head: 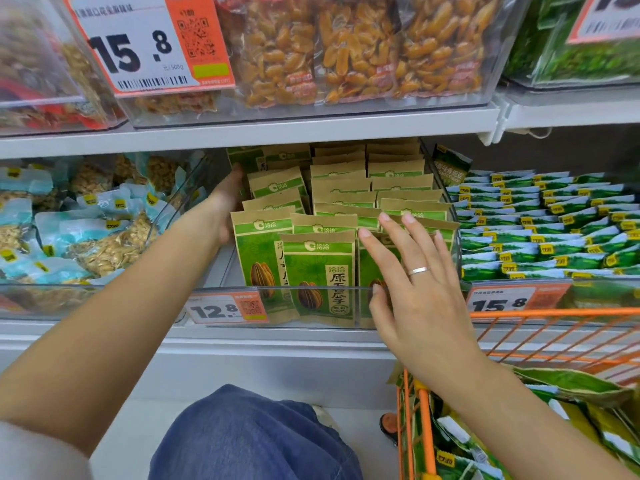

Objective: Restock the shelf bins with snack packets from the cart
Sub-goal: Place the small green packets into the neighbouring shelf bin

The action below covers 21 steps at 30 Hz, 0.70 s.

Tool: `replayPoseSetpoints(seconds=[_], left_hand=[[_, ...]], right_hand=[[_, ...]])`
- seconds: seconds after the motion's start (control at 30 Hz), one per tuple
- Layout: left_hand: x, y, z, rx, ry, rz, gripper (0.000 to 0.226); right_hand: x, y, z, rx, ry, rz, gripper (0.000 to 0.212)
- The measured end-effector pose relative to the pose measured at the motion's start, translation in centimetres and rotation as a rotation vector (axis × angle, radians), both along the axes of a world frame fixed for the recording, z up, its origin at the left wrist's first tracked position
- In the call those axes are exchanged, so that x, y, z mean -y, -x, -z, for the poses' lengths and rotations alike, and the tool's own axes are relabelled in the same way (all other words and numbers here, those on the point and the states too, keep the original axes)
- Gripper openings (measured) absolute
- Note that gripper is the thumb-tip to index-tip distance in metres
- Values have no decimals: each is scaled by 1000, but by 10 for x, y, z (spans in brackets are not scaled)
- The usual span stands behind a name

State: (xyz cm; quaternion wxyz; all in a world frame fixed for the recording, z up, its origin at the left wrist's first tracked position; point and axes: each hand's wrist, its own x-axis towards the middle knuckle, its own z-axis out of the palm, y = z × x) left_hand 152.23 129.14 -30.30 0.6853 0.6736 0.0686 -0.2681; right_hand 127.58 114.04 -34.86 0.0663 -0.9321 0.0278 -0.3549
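Observation:
Green and tan sunflower seed packets (320, 271) stand upright in rows inside a clear shelf bin (277, 308) at the middle shelf. My left hand (227, 202) reaches into the bin's left side, flat against the left edge of the packet rows, its fingers partly hidden behind them. My right hand (414, 271), with a ring on one finger, hovers open with spread fingers in front of the right front packets and holds nothing. The orange wire cart (550, 344) at the lower right holds green snack packets (571, 384).
A bin of pale blue nut packets (86, 230) sits to the left, and a bin of green-white packets (540, 223) to the right. Bins of orange snack bags (346, 53) fill the shelf above. My knee in blue denim (252, 438) is below.

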Motion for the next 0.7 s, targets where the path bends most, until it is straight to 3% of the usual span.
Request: replayPoseSetpoints(seconds=[0.1, 0.33, 0.57, 0.7], left_hand=[[-4, 14, 4, -71, 30, 56, 53], [16, 19, -3, 4, 166, 76, 36], [-19, 18, 2, -92, 121, 52, 62], [-41, 34, 3, -118, -19, 235, 73]], right_hand=[[0, 0, 0, -4, 3, 1, 56], [-1, 0, 0, -7, 11, 1, 56], [-1, 2, 1, -12, 19, 2, 56], [-1, 1, 1, -19, 13, 9, 56]])
